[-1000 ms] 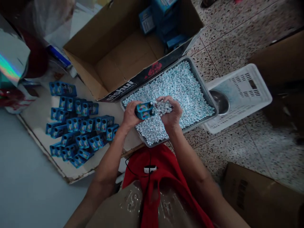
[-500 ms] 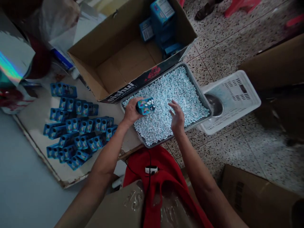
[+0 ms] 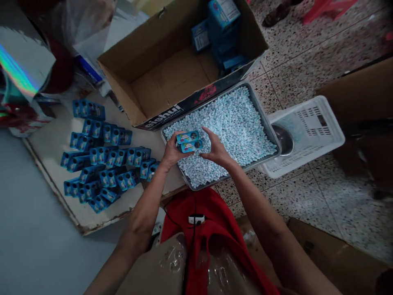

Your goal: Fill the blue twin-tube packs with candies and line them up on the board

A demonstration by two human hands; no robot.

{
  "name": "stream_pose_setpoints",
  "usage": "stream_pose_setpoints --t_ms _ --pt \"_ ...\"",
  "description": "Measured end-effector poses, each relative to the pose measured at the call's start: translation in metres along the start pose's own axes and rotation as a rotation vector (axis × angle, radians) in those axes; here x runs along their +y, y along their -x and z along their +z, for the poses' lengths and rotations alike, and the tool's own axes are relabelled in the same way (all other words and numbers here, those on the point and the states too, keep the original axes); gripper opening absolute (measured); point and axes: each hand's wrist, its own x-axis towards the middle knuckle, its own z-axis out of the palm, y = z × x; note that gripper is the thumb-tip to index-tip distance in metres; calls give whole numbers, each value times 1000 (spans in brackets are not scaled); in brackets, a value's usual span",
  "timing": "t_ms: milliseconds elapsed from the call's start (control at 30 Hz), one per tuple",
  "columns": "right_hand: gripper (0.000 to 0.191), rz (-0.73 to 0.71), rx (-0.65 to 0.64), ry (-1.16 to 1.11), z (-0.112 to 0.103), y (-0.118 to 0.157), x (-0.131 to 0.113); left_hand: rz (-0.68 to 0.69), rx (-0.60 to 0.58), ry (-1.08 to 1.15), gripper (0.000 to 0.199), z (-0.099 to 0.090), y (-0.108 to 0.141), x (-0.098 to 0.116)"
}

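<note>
While the left hand clasps two blue packs over the tray of pellets, the right hand has its fingers parted, thumb and forefinger near the packs' ends, at 3 o'clock; from those packs, standing packs crowd the table around 9 o'clock; the basket, with a bowl, lies at 3; the open carton sits at 12, blue boxes inside.
</note>
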Motion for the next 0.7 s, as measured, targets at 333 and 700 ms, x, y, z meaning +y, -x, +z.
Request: stream_pose_setpoints --t_ms 333,700 --pt "74 -126 -189 -20 20 11 -16 8 -43 109 108 -16 56 35" --pt "86 -439 -878 77 163 64 -118 -589 498 -412 68 -90 300 69"
